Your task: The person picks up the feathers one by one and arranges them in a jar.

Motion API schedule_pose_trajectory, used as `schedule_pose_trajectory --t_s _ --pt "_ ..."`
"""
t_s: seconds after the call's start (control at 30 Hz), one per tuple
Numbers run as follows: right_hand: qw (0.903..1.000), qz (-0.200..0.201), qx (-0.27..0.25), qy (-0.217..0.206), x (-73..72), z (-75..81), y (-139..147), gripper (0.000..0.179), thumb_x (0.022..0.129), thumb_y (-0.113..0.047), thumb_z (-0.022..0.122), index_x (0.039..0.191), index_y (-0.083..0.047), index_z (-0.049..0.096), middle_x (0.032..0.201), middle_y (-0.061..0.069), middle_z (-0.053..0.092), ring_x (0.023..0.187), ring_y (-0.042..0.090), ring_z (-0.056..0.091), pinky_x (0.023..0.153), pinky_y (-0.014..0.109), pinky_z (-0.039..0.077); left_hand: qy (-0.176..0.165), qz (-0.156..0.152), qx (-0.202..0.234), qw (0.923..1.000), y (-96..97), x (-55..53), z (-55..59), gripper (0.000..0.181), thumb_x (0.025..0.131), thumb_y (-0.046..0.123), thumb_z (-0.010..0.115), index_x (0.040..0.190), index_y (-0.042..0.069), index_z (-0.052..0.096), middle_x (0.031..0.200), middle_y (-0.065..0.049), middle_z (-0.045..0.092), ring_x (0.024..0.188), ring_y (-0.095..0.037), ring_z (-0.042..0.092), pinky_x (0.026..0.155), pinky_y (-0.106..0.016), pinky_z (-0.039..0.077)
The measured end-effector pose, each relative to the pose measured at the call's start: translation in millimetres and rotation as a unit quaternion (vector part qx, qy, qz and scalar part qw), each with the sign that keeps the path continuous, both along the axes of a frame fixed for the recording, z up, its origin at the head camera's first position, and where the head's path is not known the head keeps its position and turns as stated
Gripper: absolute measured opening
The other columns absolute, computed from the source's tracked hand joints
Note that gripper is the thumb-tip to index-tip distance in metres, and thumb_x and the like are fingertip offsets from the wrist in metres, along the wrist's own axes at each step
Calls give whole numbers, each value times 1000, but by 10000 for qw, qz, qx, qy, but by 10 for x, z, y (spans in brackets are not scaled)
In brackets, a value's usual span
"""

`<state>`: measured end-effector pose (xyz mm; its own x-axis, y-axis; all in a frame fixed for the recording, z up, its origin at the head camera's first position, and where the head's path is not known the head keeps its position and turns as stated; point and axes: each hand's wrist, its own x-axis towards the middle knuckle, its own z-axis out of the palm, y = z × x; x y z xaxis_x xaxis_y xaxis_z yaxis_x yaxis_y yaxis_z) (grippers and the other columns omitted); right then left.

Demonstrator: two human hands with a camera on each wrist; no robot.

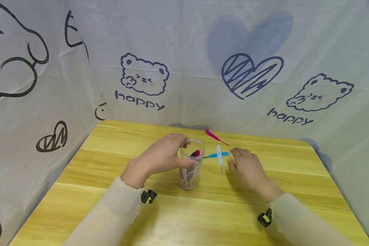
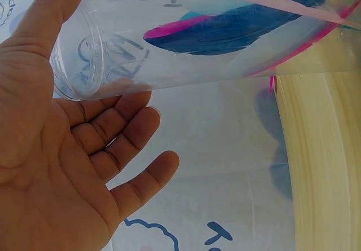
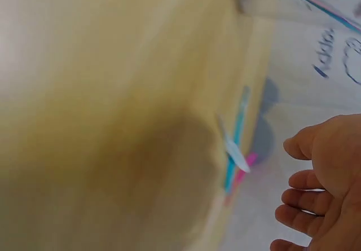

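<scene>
My left hand [image 1: 161, 155] grips a clear plastic jar [image 1: 197, 176] near its open top, thumb on the near side and fingers behind. The jar stands upright on the table. Inside it, a dark blue feather [image 2: 231, 32] with a magenta edge shows in the left wrist view, among pale and pink ones. To the jar's right a white feather [image 1: 219, 155] lies across a bright blue feather [image 1: 211, 156], and a magenta feather [image 1: 212, 135] rests farther back. Beside the blue feather's right end is my right hand [image 1: 247, 167], fingers loosely bent; its wrist view shows nothing held.
The wooden table [image 1: 172, 218] reaches back to a white cloth wall [image 1: 190, 102] printed with bears and hearts. Another white cloth [image 1: 18, 177] hangs along the left side. A small black device [image 1: 265, 218] sits on the right wrist, and a similar one on the left.
</scene>
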<state>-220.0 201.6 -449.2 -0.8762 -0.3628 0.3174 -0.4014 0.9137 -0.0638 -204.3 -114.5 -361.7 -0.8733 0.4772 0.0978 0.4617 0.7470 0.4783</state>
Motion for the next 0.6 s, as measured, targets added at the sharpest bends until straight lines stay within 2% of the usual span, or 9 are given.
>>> schedule_pose_trajectory --t_s 0.13,0.27,0.43,0.6 --pt "9987 397 237 -226 93 -206 -71 45 101 -20 69 136 8 62 137 26 65 128 46 62 100 65 52 -1 -20 2 10000 0 1 5 62 87 60 81 127 16 63 127 1 67 115 -18 60 99 -41 54" --pt "9941 804 522 -508 162 -334 -134 47 104 -25 67 139 6 61 142 25 62 132 45 59 106 63 50 -11 -46 6 10000 -1 0 5 63 87 60 80 129 15 63 130 -2 68 116 -19 61 100 -41 54" --pt "9881 1127 726 -754 227 -404 -134 52 106 -31 64 143 5 59 147 23 59 136 43 57 111 60 46 -12 -10 -16 10000 -5 -2 0 62 88 60 79 128 16 63 127 1 67 116 -18 61 99 -41 54" --pt "9835 1348 909 -798 286 -407 -26 51 107 -32 62 143 4 60 147 21 60 136 40 58 112 58 47 -24 0 -40 10000 -7 -11 -12 61 88 61 79 127 16 64 126 2 67 115 -18 61 99 -41 55"
